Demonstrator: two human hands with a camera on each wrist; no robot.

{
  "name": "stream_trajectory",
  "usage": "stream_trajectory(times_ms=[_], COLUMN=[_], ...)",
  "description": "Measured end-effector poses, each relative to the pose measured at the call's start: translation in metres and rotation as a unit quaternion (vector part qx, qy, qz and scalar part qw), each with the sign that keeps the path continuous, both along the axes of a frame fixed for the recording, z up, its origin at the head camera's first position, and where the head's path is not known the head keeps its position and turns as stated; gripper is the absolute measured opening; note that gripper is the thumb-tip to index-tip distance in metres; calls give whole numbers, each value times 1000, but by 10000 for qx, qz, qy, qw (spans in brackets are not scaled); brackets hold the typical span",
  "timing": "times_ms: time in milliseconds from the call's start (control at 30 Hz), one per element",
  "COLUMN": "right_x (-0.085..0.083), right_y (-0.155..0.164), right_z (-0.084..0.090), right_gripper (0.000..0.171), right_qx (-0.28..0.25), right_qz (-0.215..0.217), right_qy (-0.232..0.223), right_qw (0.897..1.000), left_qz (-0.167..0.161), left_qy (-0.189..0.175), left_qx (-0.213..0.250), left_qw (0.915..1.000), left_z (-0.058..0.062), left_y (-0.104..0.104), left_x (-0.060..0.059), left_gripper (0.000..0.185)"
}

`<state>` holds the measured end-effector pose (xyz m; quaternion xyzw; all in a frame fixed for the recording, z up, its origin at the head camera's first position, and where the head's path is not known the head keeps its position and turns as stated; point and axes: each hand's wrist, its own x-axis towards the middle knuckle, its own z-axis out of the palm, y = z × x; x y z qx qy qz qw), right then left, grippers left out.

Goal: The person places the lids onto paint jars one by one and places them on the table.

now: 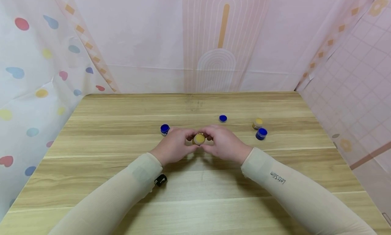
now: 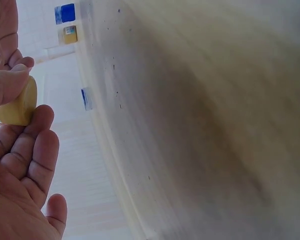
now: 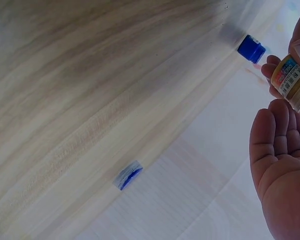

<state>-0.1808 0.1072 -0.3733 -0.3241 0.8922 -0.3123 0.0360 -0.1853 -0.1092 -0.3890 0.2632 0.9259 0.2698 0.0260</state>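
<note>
Both hands meet mid-desk: the left hand [image 1: 174,145] and right hand [image 1: 224,143] each pinch the small round yellow pot [image 1: 199,138] in a narrow grip. The smooth wood-grain desk [image 1: 195,191] lies bare toward its near edge; blue-capped pots [image 1: 261,133] stand well apart.

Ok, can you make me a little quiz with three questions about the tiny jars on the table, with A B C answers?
1. Where is the yellow jar being held?
A. between both hands
B. at the table's far edge
C. on the floor

2. How many blue-topped pieces lie on the table?
A. one
B. three
C. six

3. What is the left hand doing?
A. lying flat
B. pinching the jar
C. pointing up

Answers: 1 A, the right hand and left meet around it. 2 B, three blue tops show. 3 B, its fingers press the lid.
</note>
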Motion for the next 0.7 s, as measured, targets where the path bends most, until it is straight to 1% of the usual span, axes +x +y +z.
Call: stream_trajectory(times_ms=[133, 400, 600, 633, 700], right_x=[0, 0, 0, 0, 0], right_y=[-1, 0, 0, 0, 0], right_z=[0, 0, 1, 1, 2], right_gripper=[40, 38, 26, 27, 35], right_qx=[26, 26, 73, 93, 127], right_qz=[42, 46, -196, -238, -277], right_qy=[48, 91, -154, -208, -236], right_qw=[10000, 9999, 9997, 9995, 9993], left_qz=[9, 22, 8, 17, 20], left_qy=[8, -4, -79, -95, -84], left_qx=[-12, -38, -34, -35, -49], left_qw=[10000, 10000, 10000, 9999, 10000], left_z=[0, 1, 2, 2, 1], left_y=[-1, 0, 2, 2, 2], left_x=[0, 1, 1, 2, 2], left_gripper=[32, 30, 27, 26, 26])
